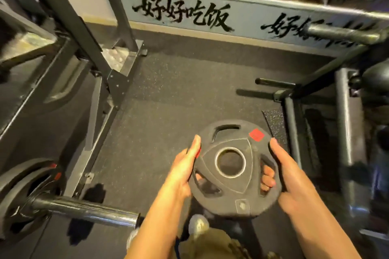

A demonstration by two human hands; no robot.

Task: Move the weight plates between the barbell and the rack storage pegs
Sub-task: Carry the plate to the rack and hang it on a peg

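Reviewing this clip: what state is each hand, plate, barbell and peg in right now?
Small black rubber weight plate with red label: held flat above the floor, off any bar.
Left hand: grips plate's left rim.
Right hand: grips right rim, fingers through a slot.
Steel barbell sleeve: end bare, large black plates loaded.
Black storage peg: bare.

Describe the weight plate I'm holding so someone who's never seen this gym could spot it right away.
Start at the loaded barbell sleeve at lower left, then look right to the middle foreground. There the left hand and right hand grip a small black plate by its edges, above the rubber floor. Unlike the larger plates on the bar, it is off any bar, with three grip slots and a red label.
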